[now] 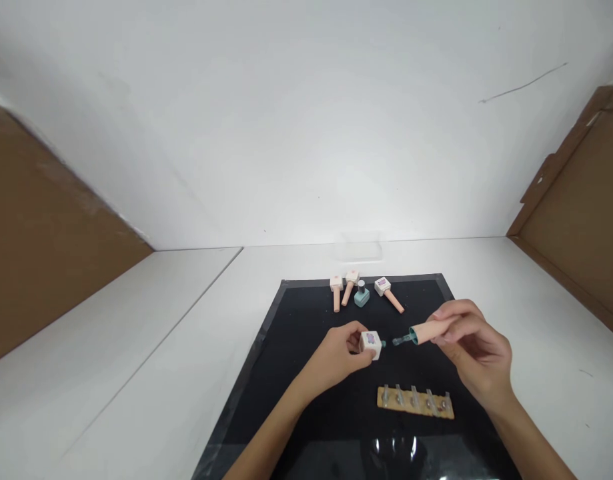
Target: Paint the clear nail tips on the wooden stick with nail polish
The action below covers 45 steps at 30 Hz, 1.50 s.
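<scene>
White square bottle (371,345): pinched by left hand (339,351), green neck (384,344) toward 3 o'clock.
Peach cylindrical cap (429,331): pinched by right hand (481,353), bottle's 3 o'clock, brush (401,341) near neck.
Tan rectangular strip (407,408), 5 clear pieces (415,397): bottle's 5 o'clock.

One bottle (370,345) is left of the brush (403,339), strip (415,403) in front on the mat (296,320), four more bottles (361,299) behind, tray (359,252) past those on the table (211,347).
</scene>
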Each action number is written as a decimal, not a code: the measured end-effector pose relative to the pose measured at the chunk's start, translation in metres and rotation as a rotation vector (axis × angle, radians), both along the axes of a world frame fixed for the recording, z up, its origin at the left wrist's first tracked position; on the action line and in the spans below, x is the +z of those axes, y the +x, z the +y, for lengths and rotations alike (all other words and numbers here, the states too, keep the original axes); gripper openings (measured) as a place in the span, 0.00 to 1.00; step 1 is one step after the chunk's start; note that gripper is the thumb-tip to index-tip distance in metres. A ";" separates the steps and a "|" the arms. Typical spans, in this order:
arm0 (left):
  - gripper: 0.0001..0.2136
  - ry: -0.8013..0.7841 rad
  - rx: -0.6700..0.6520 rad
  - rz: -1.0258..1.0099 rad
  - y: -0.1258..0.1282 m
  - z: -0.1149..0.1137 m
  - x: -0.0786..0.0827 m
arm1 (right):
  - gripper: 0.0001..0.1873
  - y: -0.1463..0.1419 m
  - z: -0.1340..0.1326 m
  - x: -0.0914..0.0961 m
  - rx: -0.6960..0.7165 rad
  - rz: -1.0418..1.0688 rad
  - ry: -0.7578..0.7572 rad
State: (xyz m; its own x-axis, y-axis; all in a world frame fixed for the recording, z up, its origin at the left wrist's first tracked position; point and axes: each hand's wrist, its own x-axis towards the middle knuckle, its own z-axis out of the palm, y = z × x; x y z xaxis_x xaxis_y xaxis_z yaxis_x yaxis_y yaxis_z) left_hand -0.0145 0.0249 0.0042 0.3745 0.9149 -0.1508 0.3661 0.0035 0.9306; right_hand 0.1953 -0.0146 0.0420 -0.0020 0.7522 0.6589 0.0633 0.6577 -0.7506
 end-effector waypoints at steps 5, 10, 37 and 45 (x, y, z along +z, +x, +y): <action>0.07 0.093 -0.105 0.206 -0.002 0.001 -0.009 | 0.07 0.001 0.006 -0.004 -0.024 0.036 -0.017; 0.12 0.166 -0.208 0.294 -0.007 0.001 -0.002 | 0.07 0.001 0.009 -0.005 -0.007 0.058 -0.044; 0.08 0.122 -0.399 0.321 0.011 -0.028 0.012 | 0.16 0.007 0.026 0.004 -0.071 0.471 -0.546; 0.08 0.024 -0.105 -0.204 -0.004 -0.021 0.025 | 0.22 -0.003 0.033 -0.010 -0.176 0.586 -0.759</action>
State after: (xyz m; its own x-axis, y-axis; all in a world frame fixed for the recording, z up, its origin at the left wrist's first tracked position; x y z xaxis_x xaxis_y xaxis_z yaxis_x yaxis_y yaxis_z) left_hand -0.0185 0.0043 0.0296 0.4882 0.8717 -0.0410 0.1672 -0.0473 0.9848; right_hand 0.1924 0.0183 0.0325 0.3249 0.9352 -0.1408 -0.4041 0.0027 -0.9147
